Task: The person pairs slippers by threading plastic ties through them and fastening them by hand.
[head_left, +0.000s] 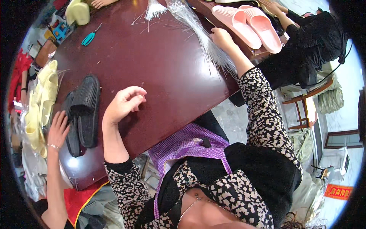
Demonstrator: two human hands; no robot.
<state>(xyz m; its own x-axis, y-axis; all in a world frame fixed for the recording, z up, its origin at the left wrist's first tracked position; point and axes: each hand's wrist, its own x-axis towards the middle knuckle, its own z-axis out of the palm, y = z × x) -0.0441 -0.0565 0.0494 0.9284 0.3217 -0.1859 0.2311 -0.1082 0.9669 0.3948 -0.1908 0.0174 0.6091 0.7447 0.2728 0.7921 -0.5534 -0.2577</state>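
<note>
My left hand (126, 104) is over the dark red table (164, 95), its fingers loosely bent and a small gap between thumb and forefinger; I see nothing in it. My right hand (224, 39) is closed at the table's right edge, between a bundle of clear thin plastic strands (207, 44) and a pair of pink slippers (249, 28). What its curled fingers hold, if anything, is hidden. Left of my left hand lies a pair of black slippers (87, 110), one partly over the other. Another person's hand (59, 128) with a bracelet reaches in beside them.
Scissors with teal handles (89, 38) lie toward the far left. Pale yellow slippers (42, 103) in clear plastic line the left edge; another yellow slipper (77, 12) is at the far corner. A shorter white strand bundle (154, 10) is at the back. A person in black (309, 49) works at the right.
</note>
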